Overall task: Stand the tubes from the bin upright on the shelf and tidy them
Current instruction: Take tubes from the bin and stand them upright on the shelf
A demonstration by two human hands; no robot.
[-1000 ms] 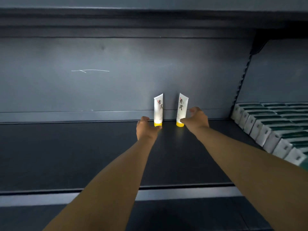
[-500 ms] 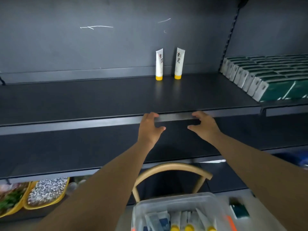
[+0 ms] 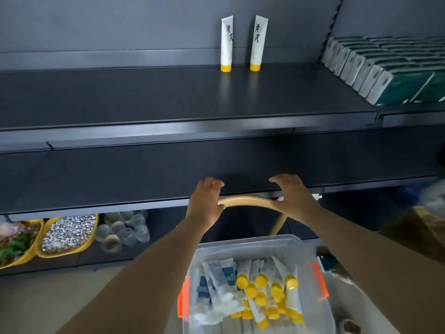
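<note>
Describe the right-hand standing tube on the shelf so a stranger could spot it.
Find the dark upper shelf. Two white tubes with yellow caps stand cap-down at its back wall. Yours is the white yellow-capped tube nearer the stacked green-and-white boxes, leaning slightly, unlike its straighter neighbour tube.

Pretty dim overall, the dark shelf (image 3: 168, 97) soaks up most of the light. The two standing tubes (image 3: 226, 42) look brightest and throw soft pale reflections on the shelf surface right below their yellow caps, so the light seems to come from the front or above. Under the shelves it's murky. The clear bin (image 3: 252, 244) and the tubes inside are smeared with motion blur, the right edge is badly blurred too. Wide-angle bend shows in the shelf's front edge toward the left and right sides.
</note>
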